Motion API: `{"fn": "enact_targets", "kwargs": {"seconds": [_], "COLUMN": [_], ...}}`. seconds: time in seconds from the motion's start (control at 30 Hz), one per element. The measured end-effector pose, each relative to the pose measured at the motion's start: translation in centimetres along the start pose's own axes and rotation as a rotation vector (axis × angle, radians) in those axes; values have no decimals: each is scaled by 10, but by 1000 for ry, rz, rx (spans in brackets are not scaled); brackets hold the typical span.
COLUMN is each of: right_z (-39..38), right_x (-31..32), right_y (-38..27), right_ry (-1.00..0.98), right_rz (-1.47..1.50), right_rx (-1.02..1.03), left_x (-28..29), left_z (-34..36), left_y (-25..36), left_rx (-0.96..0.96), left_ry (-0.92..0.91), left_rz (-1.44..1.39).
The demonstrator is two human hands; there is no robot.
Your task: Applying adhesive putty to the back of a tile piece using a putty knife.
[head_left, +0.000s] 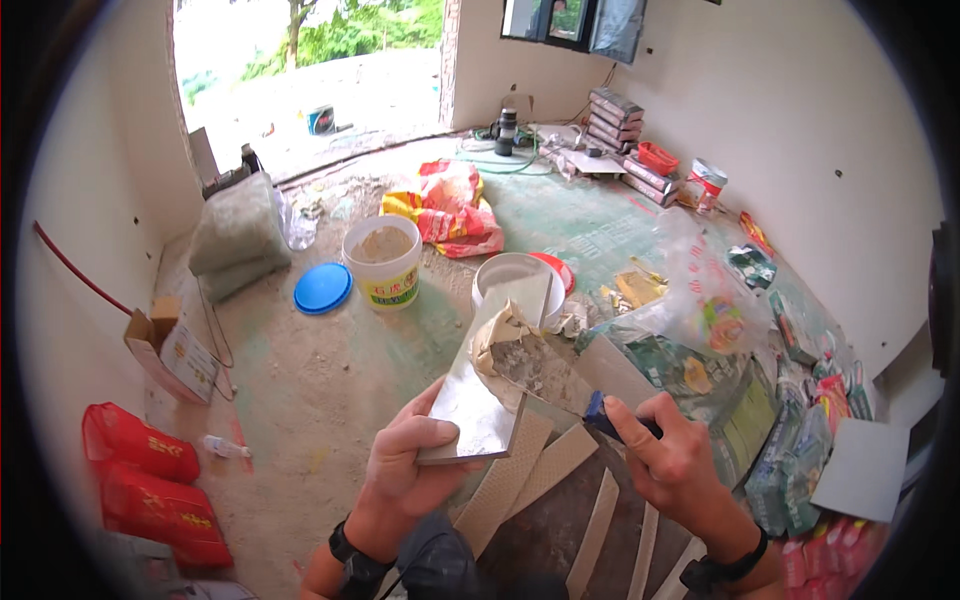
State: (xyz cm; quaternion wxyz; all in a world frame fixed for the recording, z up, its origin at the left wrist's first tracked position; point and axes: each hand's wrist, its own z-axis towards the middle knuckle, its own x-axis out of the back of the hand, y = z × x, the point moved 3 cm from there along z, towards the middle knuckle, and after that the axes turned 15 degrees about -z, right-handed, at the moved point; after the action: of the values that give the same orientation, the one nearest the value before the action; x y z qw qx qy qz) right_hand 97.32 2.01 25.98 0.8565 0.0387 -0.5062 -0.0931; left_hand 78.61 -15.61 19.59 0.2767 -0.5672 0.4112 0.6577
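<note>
My left hand (410,450) grips the near end of a long glossy grey tile strip (470,400), thumb on its top face. In my right hand (665,450) is a putty knife (610,415) with a blue and black handle, its fingers wrapped round the handle. Its blade points left toward the tile strip's right edge; whether they touch I cannot tell. Grey mortar (540,370) shows around the blade, beside a crumpled cream paper bag (500,335) partly behind the strip. Below my hands, several ribbed beige tile strips (510,485) lie on a dark board (570,545).
Ahead stand an open white bucket (385,250), a blue lid (323,288) and a second white bucket (500,275) partly hidden by the strip. Red bags (160,500) lie at left near a cardboard box (172,355). Plastic wrapping (700,290) and green packages (790,470) crowd the right.
</note>
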Motion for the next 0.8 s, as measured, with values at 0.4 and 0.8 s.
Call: {"fn": "enact_targets", "kwargs": {"seconds": [0.4,0.8], "right_z": [-77,-32], "right_x": [113,126], "right_y": [-72,-155], "right_ry": [104,296], "right_rz": [239,480], "right_rx": [-50,71], "left_x": [-91,-171], "left_z": [-159,-273], "left_y": [-28,56], "left_rx": [-38,-291], "left_ry": [-14,-8], "left_rz": [-23,148]}}
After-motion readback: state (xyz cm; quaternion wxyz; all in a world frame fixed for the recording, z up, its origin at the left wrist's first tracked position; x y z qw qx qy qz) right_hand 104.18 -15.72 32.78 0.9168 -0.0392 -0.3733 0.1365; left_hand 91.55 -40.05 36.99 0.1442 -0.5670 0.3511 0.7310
